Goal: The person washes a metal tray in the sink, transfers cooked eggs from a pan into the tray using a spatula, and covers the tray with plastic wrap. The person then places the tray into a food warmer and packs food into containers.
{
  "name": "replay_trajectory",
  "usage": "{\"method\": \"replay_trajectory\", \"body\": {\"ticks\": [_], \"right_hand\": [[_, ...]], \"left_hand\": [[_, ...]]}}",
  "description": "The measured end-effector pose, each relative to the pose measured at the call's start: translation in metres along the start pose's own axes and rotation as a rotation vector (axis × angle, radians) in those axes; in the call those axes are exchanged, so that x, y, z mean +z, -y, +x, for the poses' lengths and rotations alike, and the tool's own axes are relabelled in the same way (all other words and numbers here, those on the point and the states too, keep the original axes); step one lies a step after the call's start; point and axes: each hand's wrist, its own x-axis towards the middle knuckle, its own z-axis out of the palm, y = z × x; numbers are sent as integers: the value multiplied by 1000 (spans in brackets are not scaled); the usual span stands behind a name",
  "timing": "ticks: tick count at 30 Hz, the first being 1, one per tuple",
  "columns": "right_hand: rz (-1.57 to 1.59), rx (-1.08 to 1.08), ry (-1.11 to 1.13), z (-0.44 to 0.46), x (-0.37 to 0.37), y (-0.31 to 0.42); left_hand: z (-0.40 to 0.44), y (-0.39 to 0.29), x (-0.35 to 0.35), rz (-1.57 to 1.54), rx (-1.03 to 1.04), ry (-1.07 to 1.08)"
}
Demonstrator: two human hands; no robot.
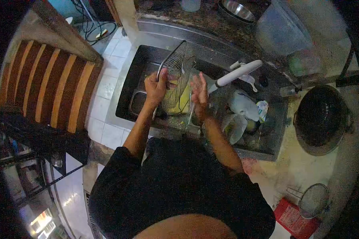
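My left hand (156, 88) is closed round the rim of a metal wire basket (177, 63), which it holds tilted over the left part of the sink (119, 97). On the basket's other side is my right hand (199, 92), its fingers stretched out and slightly apart. Whether that palm touches the wire, I cannot tell. Something yellow (184, 100) shows through and beside the mesh, low in the sink. A white faucet (240, 73) reaches out just right of my right hand.
The right basin holds a whitish container (243, 104) and a translucent bowl (236, 126). A dark wok (322, 119) stands on the right counter, with a strainer (313, 200) over a red packet (294, 219) nearer me. A metal bowl (238, 11) stands behind.
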Motion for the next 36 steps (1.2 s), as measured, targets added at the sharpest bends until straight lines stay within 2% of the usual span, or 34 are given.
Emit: {"method": "replay_trajectory", "body": {"ticks": [2, 4, 6, 8, 10, 12, 13, 14, 15, 17, 20, 22, 24, 26, 29, 32, 33, 35, 36], "right_hand": [[-5, 43, -58, -9, 18, 7], [-29, 73, -133, -19, 28, 4], [164, -100, -138, -23, 18, -26], [-258, -25, -180, -28, 0, -33], [-788, -353, -267, -28, -15, -29], [-481, -251, -298, -26, -23, -32], [-530, -292, -317, -19, -26, -37], [-581, -334, -337, -12, -30, -40], [-632, -374, -360, -5, -30, -37], [-752, -308, -287, -5, -49, -26], [-990, -398, -339, -2, -67, -30], [-923, -271, -312, -5, -63, -28], [-852, -239, -322, -11, -57, -26], [-774, -313, -375, -13, -51, -24], [-1044, -114, -345, -27, -56, 11], [-1158, -229, -328, -32, -61, 24], [-1111, -335, -318, -31, -64, 25], [-1012, -544, -290, -25, -67, 27], [-1046, -458, -300, -28, -68, 30]], "left_hand": [[-7, 5, 3, 35, -28, 39], [-18, -13, 3, 90, 125, 84], [-19, -16, 2, 136, 354, 105], [-22, -27, -2, -87, 148, 81], [-19, -27, -8, -138, 77, 87], [-14, -11, -14, -158, 23, 94], [-14, 4, -16, -151, 5, 100], [-16, -18, -7, -318, -155, 38], [-18, -24, -5, -344, -195, 22], [-17, -31, -10, -390, -271, -13], [-16, -14, -10, -351, -164, -76], [-15, -13, -10, -336, -108, -109], [-16, -21, -10, -319, -53, -124], [-16, -13, -14, -178, -27, -128], [-15, 6, -18, -86, 24, -109], [-13, 14, -28, 74, 71, -84], [-12, 13, -29, 149, 85, -77], [-11, 10, -22, -21, 134, -115], [-11, 7, -19, -105, 157, -134]]}}
